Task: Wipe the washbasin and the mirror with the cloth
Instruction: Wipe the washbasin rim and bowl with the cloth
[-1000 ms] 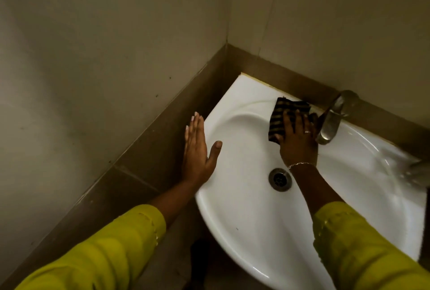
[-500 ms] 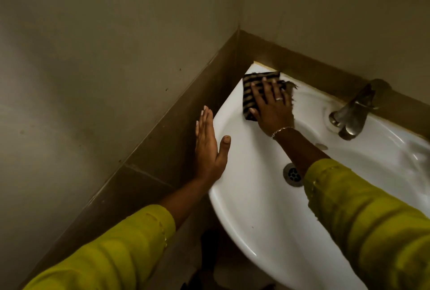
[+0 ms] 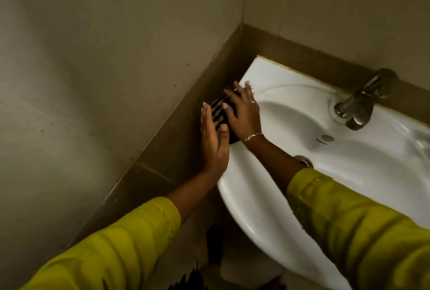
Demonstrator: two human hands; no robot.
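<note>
The right hand (image 3: 242, 113) presses the cloth (image 3: 220, 113) flat on the basin (image 3: 372, 173) rim at 9 o'clock. The left hand (image 3: 214, 141), open, rests just beside it. Unwiped bowl lies toward 3 o'clock.

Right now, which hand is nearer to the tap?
The right hand. It presses the cloth on the washbasin left rim, on the side toward the tap. The left hand lies flat beyond that rim, farther from the tap.
</note>
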